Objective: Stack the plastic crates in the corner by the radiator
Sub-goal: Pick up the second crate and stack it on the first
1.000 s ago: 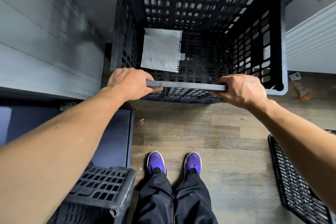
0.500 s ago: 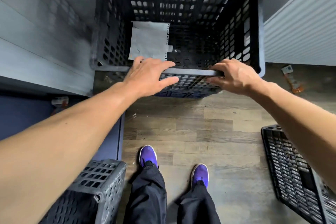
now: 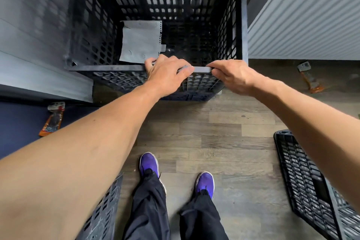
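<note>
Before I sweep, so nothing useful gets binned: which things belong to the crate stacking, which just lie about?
Job: tall black perforated plastic crate held by left hand, right hand; black lattice crate, right; grey perforated crate, lower-left.
Lying about: grey paper sheet; two orange packets.

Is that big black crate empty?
Almost empty: the crate shows only a grey paper sheet on its bottom.

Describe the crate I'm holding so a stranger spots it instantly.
Find the white ribbed radiator on the right. Beside it, in the corner, stands a tall black plastic crate. Unlike the lower-left crate or lower-right crate, it holds a paper sheet.
</note>
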Action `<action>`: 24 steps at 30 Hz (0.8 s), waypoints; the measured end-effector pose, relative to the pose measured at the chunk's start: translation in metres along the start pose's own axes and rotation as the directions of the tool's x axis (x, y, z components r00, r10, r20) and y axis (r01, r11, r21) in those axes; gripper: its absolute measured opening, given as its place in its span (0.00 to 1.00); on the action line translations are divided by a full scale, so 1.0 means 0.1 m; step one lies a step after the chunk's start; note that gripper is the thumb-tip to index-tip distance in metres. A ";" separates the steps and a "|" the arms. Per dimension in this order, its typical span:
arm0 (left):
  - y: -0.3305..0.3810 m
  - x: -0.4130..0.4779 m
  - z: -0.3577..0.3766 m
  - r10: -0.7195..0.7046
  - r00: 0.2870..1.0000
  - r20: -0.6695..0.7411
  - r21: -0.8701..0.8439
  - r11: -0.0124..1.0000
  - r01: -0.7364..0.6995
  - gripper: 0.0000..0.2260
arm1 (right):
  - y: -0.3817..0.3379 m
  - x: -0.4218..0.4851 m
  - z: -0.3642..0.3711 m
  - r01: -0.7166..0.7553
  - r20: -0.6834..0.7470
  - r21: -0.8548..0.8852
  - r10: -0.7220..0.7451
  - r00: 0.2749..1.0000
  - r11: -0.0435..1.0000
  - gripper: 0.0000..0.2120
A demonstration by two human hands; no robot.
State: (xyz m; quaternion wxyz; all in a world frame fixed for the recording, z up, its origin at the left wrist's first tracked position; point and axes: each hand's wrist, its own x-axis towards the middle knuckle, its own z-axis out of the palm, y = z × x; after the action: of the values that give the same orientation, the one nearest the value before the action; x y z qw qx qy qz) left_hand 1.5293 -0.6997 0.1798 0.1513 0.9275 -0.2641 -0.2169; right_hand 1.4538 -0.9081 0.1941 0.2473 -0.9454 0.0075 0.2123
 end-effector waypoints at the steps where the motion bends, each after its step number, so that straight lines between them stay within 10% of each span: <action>1: 0.01 0.01 -0.01 -0.006 1.000 0.003 -0.002 1.000 0.006 0.15 | 0.00 0.00 0.01 0.015 0.003 -0.005 -0.015 1.000 1.000 0.16; 11: 0.03 0.03 -0.10 -0.020 0.995 0.098 0.009 1.000 0.019 0.16 | 0.05 -0.01 -0.10 0.051 0.123 -0.026 -0.048 0.991 0.998 0.24; 24: 0.02 0.05 0.18 -0.050 0.979 -0.197 -0.006 0.999 0.050 0.09 | 0.11 -0.09 0.10 0.106 -0.151 -0.266 -0.150 0.977 0.958 0.21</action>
State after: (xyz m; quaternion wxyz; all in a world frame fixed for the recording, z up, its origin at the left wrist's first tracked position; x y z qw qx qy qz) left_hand 1.5233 -0.7070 0.1638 0.1717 0.9507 -0.2243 -0.1277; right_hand 1.4404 -0.9137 0.1853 0.1349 -0.9825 -0.0605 0.1136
